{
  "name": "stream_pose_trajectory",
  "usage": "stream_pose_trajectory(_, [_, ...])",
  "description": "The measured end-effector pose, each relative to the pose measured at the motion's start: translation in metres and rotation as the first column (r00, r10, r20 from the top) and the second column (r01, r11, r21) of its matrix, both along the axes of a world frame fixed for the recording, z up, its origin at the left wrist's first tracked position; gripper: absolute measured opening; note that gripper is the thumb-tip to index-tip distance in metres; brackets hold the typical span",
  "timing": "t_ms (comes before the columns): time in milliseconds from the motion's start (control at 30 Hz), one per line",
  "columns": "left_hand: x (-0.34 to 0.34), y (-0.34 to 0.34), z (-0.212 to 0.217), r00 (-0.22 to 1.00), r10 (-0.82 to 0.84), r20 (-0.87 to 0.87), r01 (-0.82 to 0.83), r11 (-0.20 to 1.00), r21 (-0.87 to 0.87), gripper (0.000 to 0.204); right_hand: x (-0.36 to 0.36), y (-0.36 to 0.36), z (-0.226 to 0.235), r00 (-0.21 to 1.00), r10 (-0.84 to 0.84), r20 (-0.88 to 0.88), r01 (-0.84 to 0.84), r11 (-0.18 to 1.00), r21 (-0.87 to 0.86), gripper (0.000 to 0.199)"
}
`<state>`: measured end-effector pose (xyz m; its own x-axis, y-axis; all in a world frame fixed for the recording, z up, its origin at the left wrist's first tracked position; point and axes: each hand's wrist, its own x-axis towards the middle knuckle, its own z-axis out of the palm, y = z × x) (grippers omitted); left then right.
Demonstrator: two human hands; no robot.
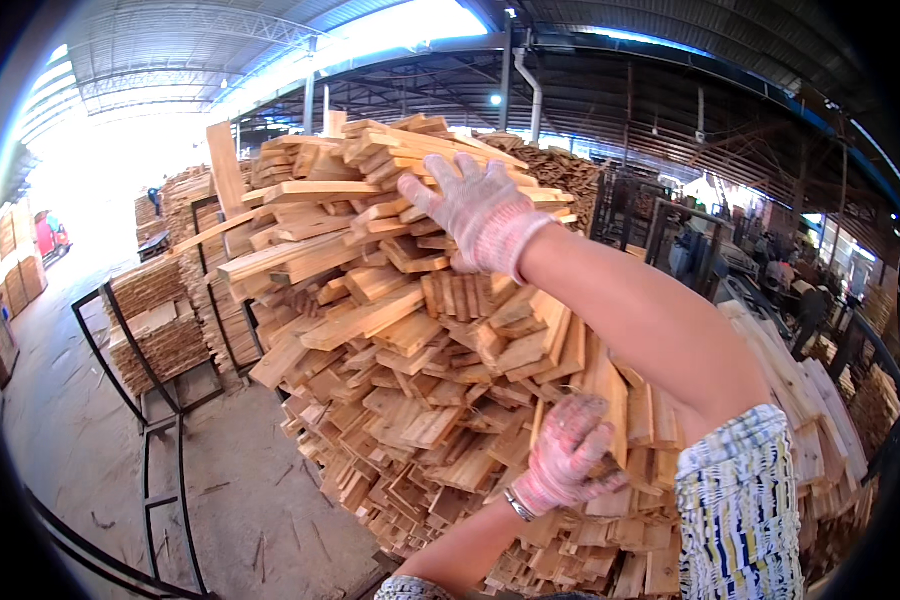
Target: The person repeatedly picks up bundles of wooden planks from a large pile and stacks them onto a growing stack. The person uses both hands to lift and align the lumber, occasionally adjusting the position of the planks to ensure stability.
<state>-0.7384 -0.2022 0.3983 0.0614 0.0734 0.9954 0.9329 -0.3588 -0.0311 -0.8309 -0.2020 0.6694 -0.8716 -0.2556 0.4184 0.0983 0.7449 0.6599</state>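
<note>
A tall, uneven heap of short wooden boards (pixel 410 420) fills the middle, their ends jutting out at many angles. My right hand (pixel 470 205), in a pale, pinkish knit glove, reaches up to the top of it. Its fingers are spread over the upper boards (pixel 380 150) and grip none of them. Lower down, my left hand (pixel 568 455) wears a similar, dirtier glove, with a watch (pixel 519 504) at the wrist. Its fingers are curled close against the heap, beside an upright plank (pixel 606 400). What lies inside them is hidden.
Black metal frames (pixel 178 450) stand on the concrete floor at left, near neatly stacked boards (pixel 155 325). More long boards (pixel 805 400) lean at right. Farther off are a red vehicle (pixel 50 235), more lumber piles, and people (pixel 812 315) among machinery under the shed roof.
</note>
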Motion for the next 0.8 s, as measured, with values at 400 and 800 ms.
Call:
stream_pose_trajectory(400, [-0.005,-0.008,-0.006,1.000,0.015,0.025,-0.015,1.000,0.022,0.082,-0.038,0.018,0.021,0.975,0.190,0.113,-0.152,0.948,-0.281,0.080])
stream_pose_trajectory(800, [0.005,-0.008,-0.003,0.995,0.053,0.079,-0.051,0.998,-0.026,0.096,0.246,0.172,-0.045,0.802,0.572,-0.170,-0.586,0.701,-0.407,0.037])
